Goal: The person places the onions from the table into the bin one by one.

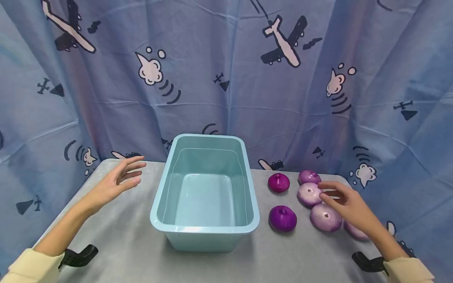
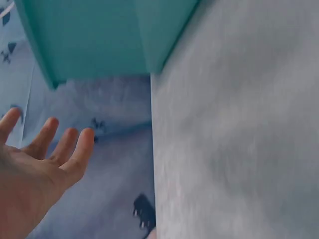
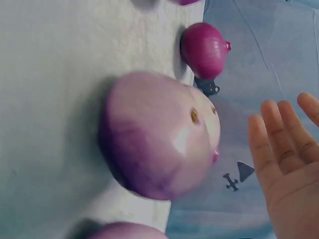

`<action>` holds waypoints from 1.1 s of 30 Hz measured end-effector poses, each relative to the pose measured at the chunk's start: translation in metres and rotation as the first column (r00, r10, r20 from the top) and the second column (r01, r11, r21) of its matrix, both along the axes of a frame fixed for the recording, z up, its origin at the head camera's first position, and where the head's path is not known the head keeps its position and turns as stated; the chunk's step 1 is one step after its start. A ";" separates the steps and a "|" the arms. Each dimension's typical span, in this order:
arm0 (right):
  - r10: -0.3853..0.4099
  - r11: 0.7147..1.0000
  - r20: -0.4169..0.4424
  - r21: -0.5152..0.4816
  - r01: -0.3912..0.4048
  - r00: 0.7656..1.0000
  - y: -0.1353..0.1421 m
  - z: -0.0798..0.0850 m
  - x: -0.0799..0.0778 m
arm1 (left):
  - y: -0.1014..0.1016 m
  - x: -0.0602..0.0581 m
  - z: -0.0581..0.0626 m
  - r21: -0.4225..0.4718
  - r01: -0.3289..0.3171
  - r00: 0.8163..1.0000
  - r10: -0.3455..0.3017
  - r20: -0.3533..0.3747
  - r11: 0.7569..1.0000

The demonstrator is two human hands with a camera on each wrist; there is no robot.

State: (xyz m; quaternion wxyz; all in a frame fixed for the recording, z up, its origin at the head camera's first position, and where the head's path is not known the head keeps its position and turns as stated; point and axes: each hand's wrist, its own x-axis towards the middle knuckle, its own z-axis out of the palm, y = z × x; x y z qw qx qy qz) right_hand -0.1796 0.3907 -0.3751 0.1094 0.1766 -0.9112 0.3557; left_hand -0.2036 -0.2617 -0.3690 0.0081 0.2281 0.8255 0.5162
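My left hand (image 1: 118,179) hovers over the table to the left of a light blue plastic bin (image 1: 205,229), its fingers loosely extended and holding nothing. In the left wrist view the same hand (image 2: 47,167) shows its palm, apart from the bin's wall (image 2: 94,40). Over the right side of the table is my right hand (image 1: 345,202), beside a cluster of red onions, including a pale purple one (image 1: 325,217) and another (image 1: 309,194). Its fingers look relaxed in the right wrist view, apart from the large onion (image 3: 154,134). Part of one onion (image 1: 355,232) is hidden behind that hand.
Between the bin and the cluster sit two darker onions, one magenta (image 1: 278,183) and one deep purple (image 1: 282,219). Another onion (image 1: 309,177) lies near the back edge of the grey table (image 1: 124,243). A blue curtain (image 1: 219,78) with airplane prints hangs behind.
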 end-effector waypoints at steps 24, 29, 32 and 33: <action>0.152 0.966 0.043 -0.218 -0.139 0.987 -0.032 -0.033 0.018 | 0.055 0.008 -0.013 0.137 0.217 0.974 -0.224 0.033 0.966; 0.169 0.967 0.049 -0.200 -0.156 0.984 -0.040 -0.038 0.018 | 0.055 0.008 -0.012 0.143 0.213 0.975 -0.221 0.038 0.966; 0.195 0.960 0.042 -0.214 -0.182 0.980 -0.044 -0.043 0.018 | 0.055 0.007 -0.011 0.140 0.210 0.975 -0.217 0.042 0.968; 0.203 0.958 0.042 -0.217 -0.189 0.978 -0.044 -0.045 0.018 | 0.056 0.007 -0.010 0.138 0.209 0.975 -0.217 0.043 0.968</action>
